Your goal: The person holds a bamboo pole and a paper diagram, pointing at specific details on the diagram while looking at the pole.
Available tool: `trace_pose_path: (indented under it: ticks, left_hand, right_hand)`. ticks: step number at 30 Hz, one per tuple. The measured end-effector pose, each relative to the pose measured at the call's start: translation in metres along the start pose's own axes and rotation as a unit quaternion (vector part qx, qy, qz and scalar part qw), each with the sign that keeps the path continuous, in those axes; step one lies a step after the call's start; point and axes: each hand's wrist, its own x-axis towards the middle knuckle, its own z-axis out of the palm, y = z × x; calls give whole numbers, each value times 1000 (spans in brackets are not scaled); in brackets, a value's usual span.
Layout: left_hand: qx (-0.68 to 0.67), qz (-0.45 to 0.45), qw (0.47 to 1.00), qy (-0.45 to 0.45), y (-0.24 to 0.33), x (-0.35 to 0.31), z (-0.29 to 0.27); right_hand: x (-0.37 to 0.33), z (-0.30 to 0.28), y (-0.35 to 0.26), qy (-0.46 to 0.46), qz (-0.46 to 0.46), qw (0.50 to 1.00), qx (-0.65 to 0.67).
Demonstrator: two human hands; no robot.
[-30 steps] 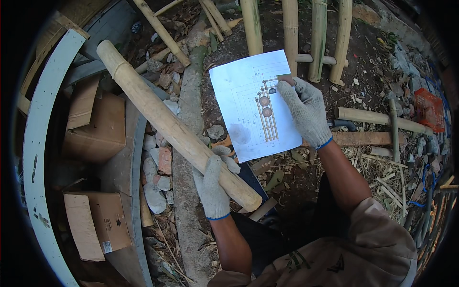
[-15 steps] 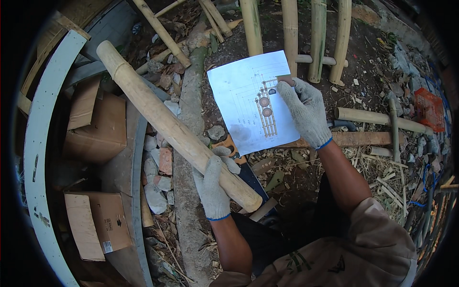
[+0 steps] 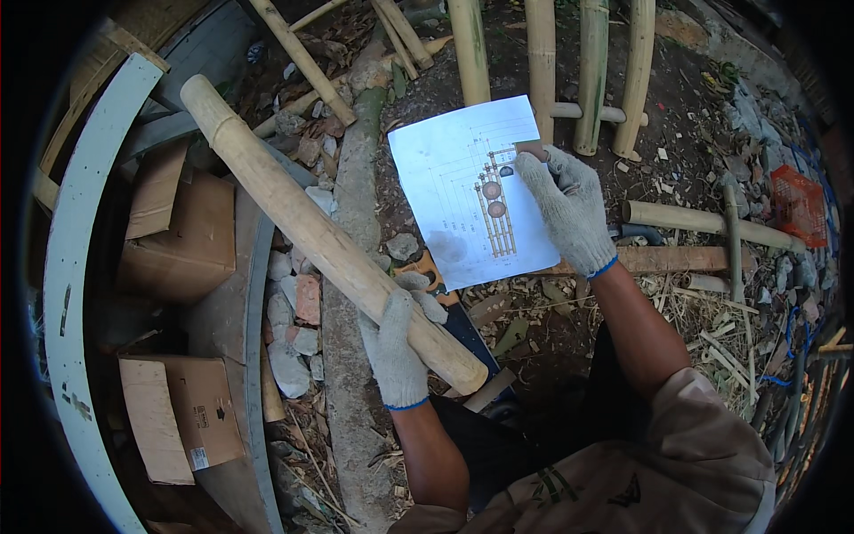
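Note:
My left hand (image 3: 396, 343), in a knitted off-white glove with a blue cuff, is closed round the lower part of a bamboo pole (image 3: 302, 230). The pole slants from upper left down to the middle. My right hand (image 3: 569, 209), gloved the same way, pinches the right edge of a white paper sheet (image 3: 427, 169) between thumb and fingers. On the sheet is a drawing of a bamboo structure with dimension lines and two round brown shapes. Beneath the sheet and the pole lies a hand saw (image 3: 436, 276) with an orange-brown handle, its dark blade partly covered.
Several bamboo uprights (image 3: 541, 71) stand at the far side. A wooden beam (image 3: 663, 259) and a bamboo length (image 3: 703, 222) lie at the right, near an orange plastic crate (image 3: 798, 205). Cardboard boxes (image 3: 182, 233) sit at the left beside a concrete kerb (image 3: 347, 356) and broken bricks (image 3: 308, 299).
The paper sheet has shifted very slightly in my right hand. Both hands keep their grips, and the pole stays where it was.

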Motion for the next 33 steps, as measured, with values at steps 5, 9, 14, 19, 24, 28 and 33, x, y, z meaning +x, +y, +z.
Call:
trace_pose_path:
  ticks: [5, 9, 14, 19, 24, 28, 33]
  left_hand:
    - [6, -6, 1000, 3, 1, 0, 0]
    - [14, -9, 1000, 14, 1, 0, 1]
    - [10, -19, 1000, 16, 0, 1, -1]
    - [56, -24, 998, 6, -9, 6, -7]
    - [96, -5, 993, 67, -12, 6, -1]
    - [160, -24, 986, 38, -13, 12, -1]
    - [213, -82, 973, 19, -28, 30, -6]
  right_hand:
    - [1, 2, 2, 4, 4, 1000, -7]
    - [3, 2, 4, 5, -24, 1000, -2]
    - [2, 3, 1, -6, 7, 1000, 21]
    - [1, 2, 4, -12, -1, 1000, 7]
    - [-2, 7, 4, -27, 11, 1000, 1]
    - [-3, 9, 6, -18, -2, 999, -32]
    - [0, 7, 11, 12, 5, 1000, -22]
